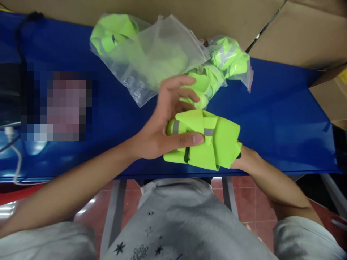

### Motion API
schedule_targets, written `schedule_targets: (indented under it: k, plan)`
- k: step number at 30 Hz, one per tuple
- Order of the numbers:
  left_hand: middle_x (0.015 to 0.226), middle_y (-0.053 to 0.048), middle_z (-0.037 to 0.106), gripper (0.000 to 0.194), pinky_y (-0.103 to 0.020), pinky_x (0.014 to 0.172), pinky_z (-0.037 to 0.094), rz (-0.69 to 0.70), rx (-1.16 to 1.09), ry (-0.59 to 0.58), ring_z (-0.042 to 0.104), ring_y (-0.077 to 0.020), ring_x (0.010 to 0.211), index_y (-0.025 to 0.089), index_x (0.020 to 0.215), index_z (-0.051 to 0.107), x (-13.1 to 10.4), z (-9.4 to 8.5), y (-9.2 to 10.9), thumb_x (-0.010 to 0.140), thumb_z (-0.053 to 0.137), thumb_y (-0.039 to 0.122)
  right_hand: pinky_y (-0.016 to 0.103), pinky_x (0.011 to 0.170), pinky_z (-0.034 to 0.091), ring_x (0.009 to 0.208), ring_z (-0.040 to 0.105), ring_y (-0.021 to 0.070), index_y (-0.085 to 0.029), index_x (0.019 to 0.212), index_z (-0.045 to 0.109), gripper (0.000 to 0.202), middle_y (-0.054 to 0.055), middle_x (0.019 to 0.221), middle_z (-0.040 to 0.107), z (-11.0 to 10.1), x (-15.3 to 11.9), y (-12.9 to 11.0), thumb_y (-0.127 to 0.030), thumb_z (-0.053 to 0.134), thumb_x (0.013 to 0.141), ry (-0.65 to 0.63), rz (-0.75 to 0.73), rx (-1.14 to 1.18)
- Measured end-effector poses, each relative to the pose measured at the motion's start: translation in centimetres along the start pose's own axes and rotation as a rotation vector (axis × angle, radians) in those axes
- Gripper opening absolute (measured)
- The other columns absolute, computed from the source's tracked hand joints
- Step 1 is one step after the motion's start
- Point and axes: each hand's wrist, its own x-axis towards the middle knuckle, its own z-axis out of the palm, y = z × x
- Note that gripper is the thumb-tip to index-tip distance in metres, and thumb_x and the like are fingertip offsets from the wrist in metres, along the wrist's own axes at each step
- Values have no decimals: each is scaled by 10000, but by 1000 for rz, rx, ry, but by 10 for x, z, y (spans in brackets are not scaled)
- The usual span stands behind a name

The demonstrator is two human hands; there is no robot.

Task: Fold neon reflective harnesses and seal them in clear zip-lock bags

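Note:
A folded neon yellow-green reflective vest (223, 141), with grey strips and a small black fastening, is held above the table's near edge. My left hand (169, 126) grips it at its left side. The thumb lies across the front, while the other fingers curl apart behind the top edge. From the right, my right hand (242, 157) reaches behind the bundle and supports it; only the wrist area shows, and its fingers are hidden. Just beyond, more neon fabric with grey strips (203, 85) lies close to my left fingertips.
A large clear plastic bag (162, 54) with neon fabric lies at the back of the blue table (273, 119). Beside it is a smaller filled bag (230, 59). Cardboard boxes (173, 11) line the far edge. At left are a black object (11, 94) and a white cable (18, 162).

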Motion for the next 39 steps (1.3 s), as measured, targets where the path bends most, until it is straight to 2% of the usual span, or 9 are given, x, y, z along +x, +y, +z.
schedule_targets:
  k: [3, 5, 9, 12, 19, 26, 30, 34, 39]
  plan:
    - [1268, -65, 693, 694, -451, 1011, 590, 376, 344, 32, 652, -293, 1175, 335, 1317, 699, 3, -11, 6, 686, 962, 456, 493, 1039, 522, 931, 651, 255, -243, 814, 616, 232, 62, 830, 676, 3, -2, 4, -298, 513, 1015, 30, -161, -69]
    - [1291, -74, 724, 488, -477, 1102, 555, 417, 474, -79, 673, -303, 1225, 318, 1327, 732, 1, -16, 14, 853, 831, 388, 465, 968, 558, 971, 674, 262, -229, 929, 649, 154, 89, 966, 725, 4, -3, 5, -250, 518, 1008, 84, -205, -116]
    - [1540, -103, 605, 818, -514, 1245, 468, 196, 557, -241, 581, -387, 1426, 273, 1486, 624, -9, -8, 20, 773, 892, 569, 417, 909, 579, 1051, 712, 271, -220, 1063, 657, 101, 92, 1058, 756, 6, 0, 6, -266, 602, 993, 173, -107, -62]
    - [1624, -135, 512, 1108, -532, 1302, 393, 127, 679, -214, 484, -418, 1507, 227, 1599, 477, -14, 6, 11, 689, 913, 685, 370, 823, 579, 926, 725, 241, -210, 955, 644, 69, 72, 938, 751, 8, 4, 8, -268, 617, 981, 194, -66, -49]
    - [1476, -105, 663, 771, -446, 1203, 524, 180, 669, -39, 651, -307, 1347, 256, 1476, 591, -17, 19, 5, 826, 867, 567, 361, 733, 552, 836, 706, 239, -219, 822, 644, 315, 59, 847, 743, 6, 5, 7, -502, 722, 937, 322, -131, -130]
    - [993, -25, 778, 390, -307, 772, 636, -60, 213, 125, 750, -209, 881, 188, 1130, 732, -10, 20, 10, 873, 831, 465, 254, 513, 348, 571, 474, 97, -191, 748, 597, 554, -42, 620, 543, -22, 7, -13, -693, 826, 793, 301, 250, 79]
    - [848, -18, 746, 379, -287, 628, 610, -243, -156, 114, 722, -191, 739, 182, 975, 727, -8, 24, 1, 877, 809, 539, 281, 693, 545, 825, 658, 169, -221, 1060, 635, 581, 6, 918, 698, -18, 8, -11, -684, 848, 780, 522, 259, 189]
    - [1009, -75, 774, 496, -358, 735, 656, -356, -330, 22, 769, -263, 912, 184, 1096, 736, -10, 28, -8, 849, 820, 607, 399, 1048, 594, 1264, 671, 261, -262, 1353, 607, 675, 71, 1317, 705, -5, 12, -9, -698, 764, 862, 398, 134, 428]
    - [1315, -137, 645, 513, -457, 1064, 589, -10, 58, 110, 597, -332, 1351, 194, 1058, 749, -12, 23, -13, 885, 750, 677, 427, 1113, 586, 1253, 708, 262, -265, 1351, 655, 552, 75, 1297, 743, 9, 10, -16, -629, 711, 940, 346, 89, 621]
